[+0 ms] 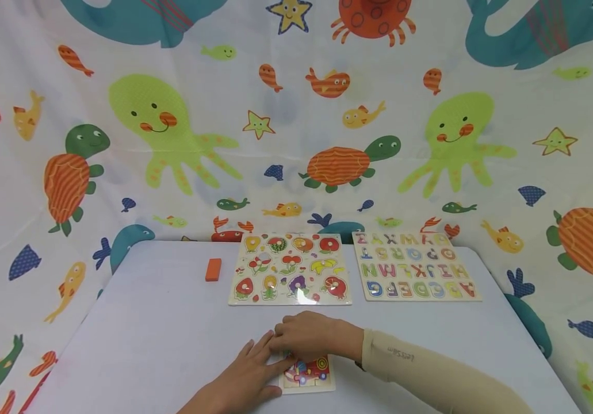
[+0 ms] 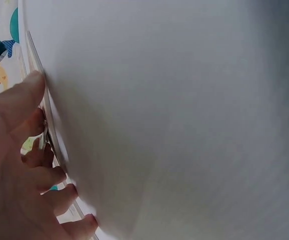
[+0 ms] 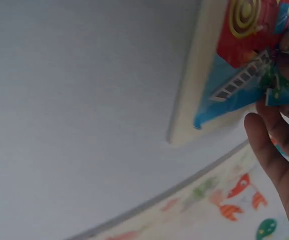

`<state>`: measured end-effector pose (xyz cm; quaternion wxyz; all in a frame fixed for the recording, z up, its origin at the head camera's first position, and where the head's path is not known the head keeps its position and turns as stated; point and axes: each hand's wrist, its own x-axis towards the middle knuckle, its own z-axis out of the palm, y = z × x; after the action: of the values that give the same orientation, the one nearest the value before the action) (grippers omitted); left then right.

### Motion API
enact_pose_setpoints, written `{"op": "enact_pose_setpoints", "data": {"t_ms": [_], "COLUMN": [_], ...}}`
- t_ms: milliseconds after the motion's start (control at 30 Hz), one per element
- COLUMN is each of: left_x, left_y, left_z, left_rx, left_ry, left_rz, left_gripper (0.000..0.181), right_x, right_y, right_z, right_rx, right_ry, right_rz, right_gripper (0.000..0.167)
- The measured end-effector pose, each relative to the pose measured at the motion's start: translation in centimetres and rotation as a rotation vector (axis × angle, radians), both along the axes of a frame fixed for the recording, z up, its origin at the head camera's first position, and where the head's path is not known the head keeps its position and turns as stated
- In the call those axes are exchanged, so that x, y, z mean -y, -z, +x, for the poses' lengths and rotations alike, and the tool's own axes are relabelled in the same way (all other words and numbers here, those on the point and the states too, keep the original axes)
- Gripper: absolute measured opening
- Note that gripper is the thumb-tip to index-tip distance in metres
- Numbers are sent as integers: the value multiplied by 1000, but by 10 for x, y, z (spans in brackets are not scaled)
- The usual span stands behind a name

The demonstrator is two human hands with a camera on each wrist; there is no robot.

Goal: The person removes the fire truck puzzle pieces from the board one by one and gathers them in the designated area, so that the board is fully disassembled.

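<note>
A small wooden puzzle board (image 1: pixel 322 389) with a red truck picture lies near the table's front. The left hand (image 1: pixel 244 374) rests at its left side, fingers spread; in the left wrist view, the left hand (image 2: pixel 14 160) has its fingertips along a thin pale edge (image 2: pixel 52 115). Over the board's upper part is the right hand (image 1: pixel 309 336), palm down, covering that area in the head view. From the right wrist, the right hand (image 3: pixel 284 170) pinches a green and blue piece (image 3: pixel 279 95) at the picture, beside the ladder (image 3: pixel 239 77).
Behind the hands lie a fruit puzzle board (image 1: pixel 275 275) and, to its right, a letter puzzle board (image 1: pixel 415 276). An orange block (image 1: pixel 213 269) is left of the fruit board. A patterned sea-animal cloth (image 1: pixel 286 115) hangs behind the white table (image 1: pixel 146 333).
</note>
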<state>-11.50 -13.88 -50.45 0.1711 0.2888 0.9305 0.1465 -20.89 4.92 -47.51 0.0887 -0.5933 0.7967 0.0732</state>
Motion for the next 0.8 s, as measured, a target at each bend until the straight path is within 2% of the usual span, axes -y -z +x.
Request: {"op": "enact_pose_setpoints", "data": {"t_ms": [233,333,433,600,800], "left_x": [0,0,-1,-4,-4], "left_y": [-1,-2,-2,-1,-1], "left_z": [1,1,0,-1,-1], "left_rx": [-8,-7,2,18,23], "left_ry": [-6,-6,-10,-12,-32], "left_rz": [-3,2,-2,-10,-12], "left_gripper": [61,60,60,62,62], "right_x": [-13,-17,-22,-47,-91], "right_y": [19,22,19,4,-3], "right_z": [-6,-7,-8,-15,-28], "right_rx": [369,472,555,630,629], "right_ry": [261,345,400,481,602], "right_rz": [-244,-362,-474,-558,-495], "right_gripper": [31,24,19,14,7]}}
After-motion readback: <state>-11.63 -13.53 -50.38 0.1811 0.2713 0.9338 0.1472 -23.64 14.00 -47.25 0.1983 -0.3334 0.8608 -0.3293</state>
